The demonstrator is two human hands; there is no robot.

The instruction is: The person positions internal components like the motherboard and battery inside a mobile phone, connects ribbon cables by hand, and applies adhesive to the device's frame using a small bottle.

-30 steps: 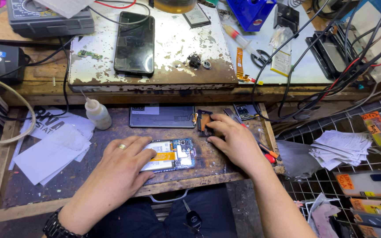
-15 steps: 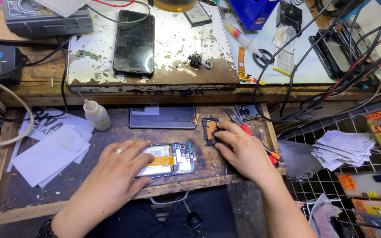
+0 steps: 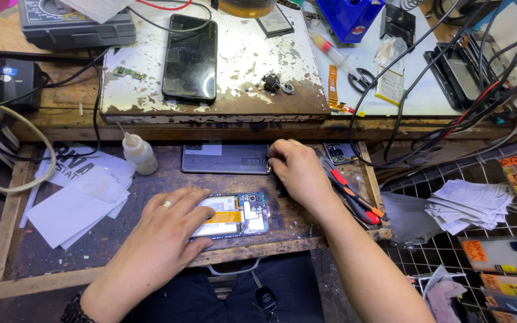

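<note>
My left hand [image 3: 163, 230], with a ring on one finger, lies flat on an opened phone [image 3: 243, 215] and pins it to the wooden tray [image 3: 7, 221]. The phone's circuit board and yellow-labelled battery face up. My right hand [image 3: 299, 170] is curled at the right end of a grey phone back cover [image 3: 222, 158] that lies behind the opened phone. Its thumb and fingertips pinch a small shiny piece [image 3: 268, 169] at the cover's edge. What that piece is I cannot tell.
A white dropper bottle [image 3: 140, 154] and loose papers [image 3: 79, 197] sit at the tray's left. Red-handled tools [image 3: 354, 194] lie by my right wrist. On the raised worn plate rests a black phone [image 3: 189, 57]. Cables and a wire rack with paper slips [image 3: 471, 203] fill the right.
My right hand has moved left and away from me, off the small framed part on the tray's right to the grey cover's end. My left hand stays on the opened phone.
</note>
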